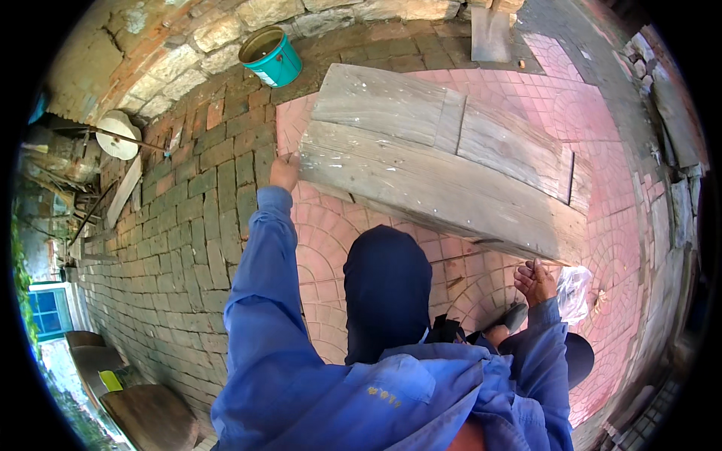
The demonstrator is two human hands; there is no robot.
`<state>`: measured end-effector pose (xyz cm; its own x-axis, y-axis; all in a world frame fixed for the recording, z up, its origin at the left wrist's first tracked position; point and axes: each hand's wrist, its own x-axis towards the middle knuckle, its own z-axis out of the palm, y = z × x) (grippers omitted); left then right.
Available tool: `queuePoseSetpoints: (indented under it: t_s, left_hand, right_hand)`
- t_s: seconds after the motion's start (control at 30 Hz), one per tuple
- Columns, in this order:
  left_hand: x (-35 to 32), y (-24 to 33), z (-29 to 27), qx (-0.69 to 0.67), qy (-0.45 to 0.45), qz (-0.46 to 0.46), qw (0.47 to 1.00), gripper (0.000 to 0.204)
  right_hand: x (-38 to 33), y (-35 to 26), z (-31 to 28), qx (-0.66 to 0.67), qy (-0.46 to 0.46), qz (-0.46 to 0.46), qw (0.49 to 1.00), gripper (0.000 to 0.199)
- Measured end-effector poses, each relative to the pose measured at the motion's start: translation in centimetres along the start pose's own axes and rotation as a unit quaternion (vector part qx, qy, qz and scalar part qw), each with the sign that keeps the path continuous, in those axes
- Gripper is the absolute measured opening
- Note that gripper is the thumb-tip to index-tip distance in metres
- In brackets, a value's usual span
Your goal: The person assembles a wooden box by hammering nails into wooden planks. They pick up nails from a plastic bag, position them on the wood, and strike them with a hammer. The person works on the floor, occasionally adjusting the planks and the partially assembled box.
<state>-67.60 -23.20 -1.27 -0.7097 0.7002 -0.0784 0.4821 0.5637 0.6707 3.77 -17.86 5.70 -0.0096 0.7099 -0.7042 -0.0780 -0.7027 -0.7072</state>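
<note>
My hands grip the long grey wooden plank (436,192) at both ends: left hand (284,171) closed on its far corner, right hand (534,279) curled under the near end. I hold it raised over the pink paving (331,233), a wider board (444,124) lying just behind. Risk, as I judge it: the heavy, rough timber slipping onto my feet, or splinters

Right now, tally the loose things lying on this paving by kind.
Grey wooden planks held up by left hand and right hand: 1
Grey wooden boards lying flat under it: 2
Teal buckets: 1
White round discs: 1
Clear plastic bags: 1
Total: 6
</note>
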Motion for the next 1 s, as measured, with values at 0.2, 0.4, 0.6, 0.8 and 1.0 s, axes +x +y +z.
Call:
queuePoseSetpoints:
  t_s: [0.2, 0.4, 0.6, 0.8, 1.0]
  left_hand:
    - [2.9, 3.0, 0.1, 0.134, -0.058, 0.049, 0.988, 0.044]
    - [2.9, 0.1, -1.1, -0.099, -0.103, -0.081, 0.986, 0.044]
    - [-2.2, 0.5, 3.6, -0.429, -0.013, -0.118, 0.895, 0.051]
    - [0.2, 0.8, 6.4, -0.493, 0.11, -0.19, 0.842, 0.048]
    - [2.0, 1.3, 6.5, -0.534, 0.113, -0.233, 0.805, 0.046]
  right_hand:
    - [5.5, 1.5, 0.3, 0.069, -0.011, 0.094, 0.993, 0.081]
    - [7.2, 1.4, 3.6, 0.026, -0.012, 0.083, 0.996, 0.101]
    - [7.8, 1.8, 2.2, 0.047, 0.043, 0.099, 0.993, 0.074]
    - [8.1, 0.3, 4.2, 0.117, 0.045, 0.103, 0.987, 0.056]
    - [6.8, -1.4, 6.2, 0.118, 0.062, 0.061, 0.989, 0.058]
